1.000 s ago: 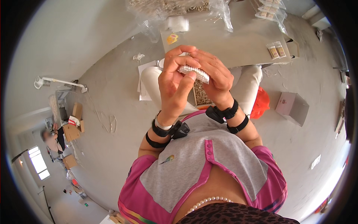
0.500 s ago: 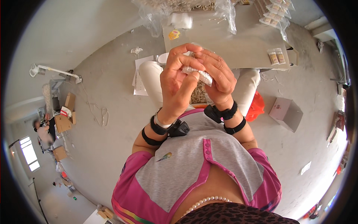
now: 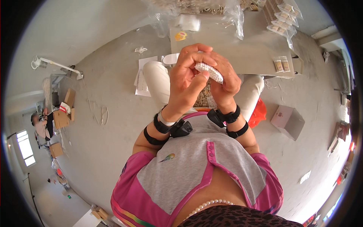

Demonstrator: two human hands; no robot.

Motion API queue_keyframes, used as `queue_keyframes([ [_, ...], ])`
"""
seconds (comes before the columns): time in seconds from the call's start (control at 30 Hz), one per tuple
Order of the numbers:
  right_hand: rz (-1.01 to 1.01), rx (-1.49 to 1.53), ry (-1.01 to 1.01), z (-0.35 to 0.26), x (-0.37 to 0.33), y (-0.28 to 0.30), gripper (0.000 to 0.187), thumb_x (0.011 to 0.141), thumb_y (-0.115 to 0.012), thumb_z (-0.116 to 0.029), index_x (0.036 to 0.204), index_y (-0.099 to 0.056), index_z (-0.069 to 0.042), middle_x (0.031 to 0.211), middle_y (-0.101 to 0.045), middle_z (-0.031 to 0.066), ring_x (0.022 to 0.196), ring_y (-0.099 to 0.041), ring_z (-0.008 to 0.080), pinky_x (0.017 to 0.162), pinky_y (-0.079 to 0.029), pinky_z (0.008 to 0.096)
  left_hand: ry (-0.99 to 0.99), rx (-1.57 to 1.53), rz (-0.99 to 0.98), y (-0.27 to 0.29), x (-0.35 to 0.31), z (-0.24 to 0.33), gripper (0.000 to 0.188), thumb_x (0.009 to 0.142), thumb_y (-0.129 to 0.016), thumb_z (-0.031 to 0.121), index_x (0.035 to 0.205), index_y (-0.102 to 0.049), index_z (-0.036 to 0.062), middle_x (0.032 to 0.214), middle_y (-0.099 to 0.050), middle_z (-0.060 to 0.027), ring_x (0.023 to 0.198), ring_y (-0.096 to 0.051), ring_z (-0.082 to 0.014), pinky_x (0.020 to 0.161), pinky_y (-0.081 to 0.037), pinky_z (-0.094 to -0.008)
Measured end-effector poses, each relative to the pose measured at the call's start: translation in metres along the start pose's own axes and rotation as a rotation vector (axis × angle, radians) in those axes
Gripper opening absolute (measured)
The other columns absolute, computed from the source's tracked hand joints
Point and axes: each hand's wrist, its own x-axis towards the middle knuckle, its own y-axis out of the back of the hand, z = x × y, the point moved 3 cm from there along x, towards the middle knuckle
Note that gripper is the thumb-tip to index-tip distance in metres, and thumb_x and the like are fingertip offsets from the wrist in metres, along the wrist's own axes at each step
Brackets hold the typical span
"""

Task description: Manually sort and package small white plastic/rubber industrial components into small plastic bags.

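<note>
In front of my lap I hold a tight bundle of cotton swabs (image 3: pixel 210 72) between both hands, its rows of white tips facing up toward me. My left hand (image 3: pixel 185 75) is closed around its left side, with the thumb pressed near the white tips. On the other side my right hand (image 3: pixel 226 77) wraps it with bent fingers. Most of the bundle's length is hidden by my fingers. Below the hands, between my legs, lies a heap of loose thin swabs (image 3: pixel 203 96) with brown sticks, partly covered by my wrists.
Ahead stands a table (image 3: pixel 242 53) with clear plastic bags (image 3: pixel 238 26), two small swab packs (image 3: pixel 280 64) and stacked bagged packs (image 3: pixel 285 19). An open carton (image 3: pixel 288 122) and a red bag (image 3: pixel 258 113) sit on the right. Far left, another person (image 3: pixel 43 125) is beside cardboard boxes (image 3: pixel 61 119).
Both hands have shifted slightly right and down with the bundle, and its white tips face me more fully. The head view has moved a little too.
</note>
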Motion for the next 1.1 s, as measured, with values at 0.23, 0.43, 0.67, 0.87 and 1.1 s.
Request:
queue_keyframes([
  [0.23,0.006,0.01,-0.036,0.0,0.0,0.001,0.038,0.077,-0.068,0.012,0.113,-0.069,0.0,0.115,-0.073,0.0189,0.109,-0.071,0.0363,0.094,-0.057,0.0435,0.009,-0.005,0.02,-0.002,0.001,-0.001,0.017,0.089,-0.058,-0.001,0.105,-0.065,0.0002,0.133,-0.046,-0.0119,0.113,-0.053,-0.0139,0.092,-0.047,-0.0296],
  [0.43,0.007,0.005,-0.005,-0.002,0.001,-0.001,0.037,0.079,-0.067,0.013,0.114,-0.069,0.001,0.116,-0.073,0.0194,0.109,-0.071,0.0366,0.094,-0.057,0.0447,-0.008,0.003,0.023,-0.002,0.0,-0.002,0.016,0.089,-0.058,-0.002,0.104,-0.065,-0.0004,0.133,-0.046,-0.0123,0.113,-0.053,-0.0142,0.093,-0.048,-0.0298],
  [0.67,0.005,0.027,-0.01,-0.004,0.002,0.001,0.036,0.079,-0.067,0.013,0.112,-0.069,0.001,0.114,-0.073,0.0193,0.108,-0.071,0.0368,0.095,-0.057,0.0456,-0.042,0.018,0.043,-0.007,0.0,0.001,0.013,0.088,-0.056,-0.003,0.1,-0.063,-0.0005,0.132,-0.046,-0.0127,0.114,-0.053,-0.0146,0.094,-0.048,-0.0306],
  [0.87,-0.024,-0.002,-0.001,-0.01,0.005,0.001,0.036,0.077,-0.069,0.011,0.111,-0.068,0.001,0.113,-0.073,0.0193,0.109,-0.07,0.0376,0.095,-0.057,0.0453,-0.003,0.084,0.044,-0.007,-0.004,0.004,0.014,0.089,-0.053,0.001,0.1,-0.06,-0.0017,0.138,-0.049,-0.0146,0.119,-0.053,-0.0174,0.1,-0.047,-0.0349],
  [1.1,-0.024,-0.018,0.07,-0.011,0.007,0.001,0.033,0.077,-0.074,0.007,0.109,-0.068,0.002,0.111,-0.074,0.0176,0.108,-0.071,0.0379,0.092,-0.058,0.0444,-0.04,0.028,0.092,-0.009,-0.005,0.006,0.014,0.084,-0.053,-0.005,0.095,-0.061,-0.0004,0.131,-0.048,-0.0135,0.113,-0.053,-0.0151,0.094,-0.048,-0.0314],
])
